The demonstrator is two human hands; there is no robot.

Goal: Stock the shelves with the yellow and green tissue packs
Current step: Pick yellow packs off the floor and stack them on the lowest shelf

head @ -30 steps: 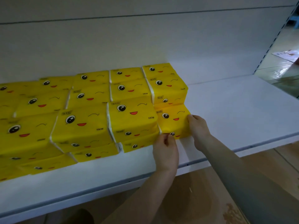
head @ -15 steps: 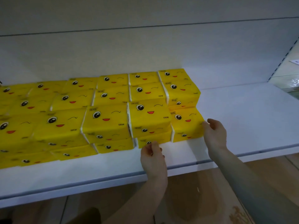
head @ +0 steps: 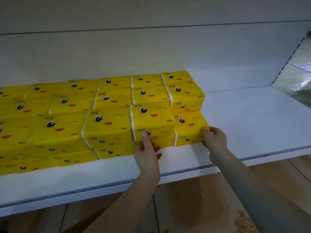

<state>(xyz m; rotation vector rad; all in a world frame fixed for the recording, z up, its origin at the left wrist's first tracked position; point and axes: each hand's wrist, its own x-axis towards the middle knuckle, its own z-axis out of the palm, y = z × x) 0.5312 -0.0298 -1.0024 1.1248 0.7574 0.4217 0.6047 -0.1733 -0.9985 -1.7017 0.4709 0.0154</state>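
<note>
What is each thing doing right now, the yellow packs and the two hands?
shelf, loaded on its left part.
yellow tissue packs, stacked in rows.
end pack, single layer at the right end, gripped.
right hand, holds the end pack's front corner.
left hand, one finger touching the stacked packs' front.

The yellow tissue packs (head: 107,121) run off the left edge; lower ones show only near faces under the upper layer. The left hand (head: 147,152) covers part of 1 lower pack. A paper (head: 303,66) far right is cut off, its print unreadable.
</note>
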